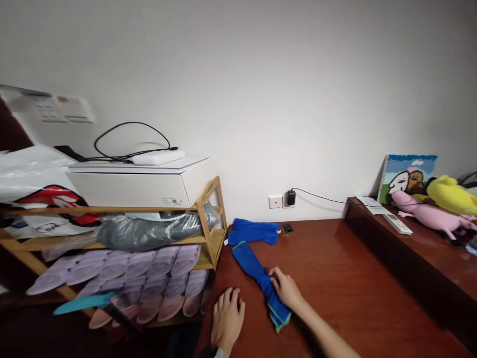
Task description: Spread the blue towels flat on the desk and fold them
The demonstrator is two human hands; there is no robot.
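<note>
A long folded blue cloth with green edging lies slantwise across the reddish-brown tabletop. My right hand grips it near its middle from the right side, and the cloth bunches narrow there. The thumb side of that hand is partly hidden by the cloth and fingers. To the left, my left hand rests palm down on the table with its fingers slightly apart, holding nothing. Behind the cloth, near the wall, two more folded blue cloths lie together, one overlapping the other.
Left of the table stands a wooden rack with several lilac slippers and a white box on top. A raised ledge at right holds a remote control, a pink plush toy and a picture. A black charger sits in the wall socket.
</note>
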